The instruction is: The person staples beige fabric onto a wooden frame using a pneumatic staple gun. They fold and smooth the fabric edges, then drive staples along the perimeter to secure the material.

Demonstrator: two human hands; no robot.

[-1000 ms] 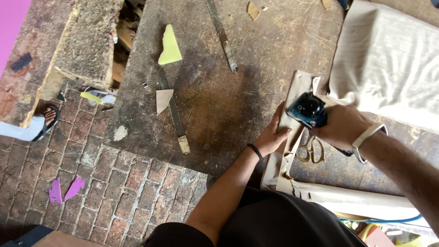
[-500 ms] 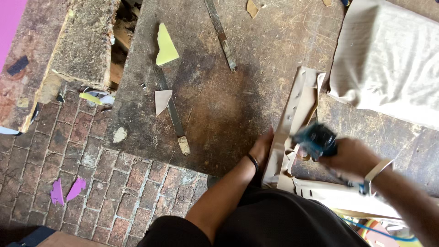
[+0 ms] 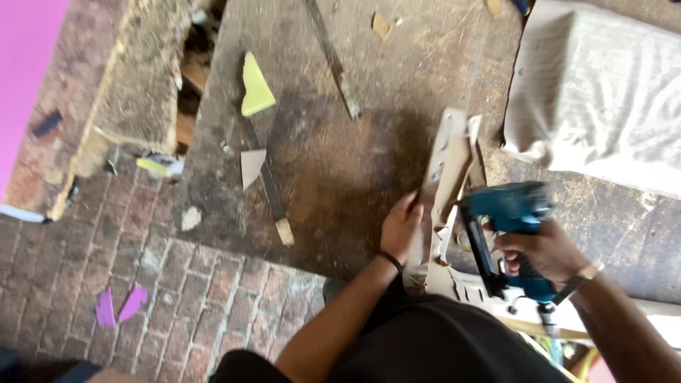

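My left hand (image 3: 401, 228) grips the edge of a pale wooden frame piece (image 3: 445, 167) covered in light fabric, which stands tilted on a worn wooden bench (image 3: 340, 177). My right hand (image 3: 545, 254) is closed around the handle of a blue power stapler (image 3: 507, 213), whose dark nose points down beside the frame. A light strap circles my right wrist and a dark band my left. The picture is blurred by motion.
A cream fabric-covered cushion (image 3: 603, 92) lies at the upper right. A yellow-green foam scrap (image 3: 255, 89), a metal strip (image 3: 333, 60) and a long flat tool (image 3: 269, 188) lie on the bench. Brick paving (image 3: 142, 284) with purple scraps (image 3: 117, 306) lies below left.
My right hand has carried the stapler down and right, away from the frame's top, to its lower part. The left hand stays on the frame's edge. The camera has shifted.
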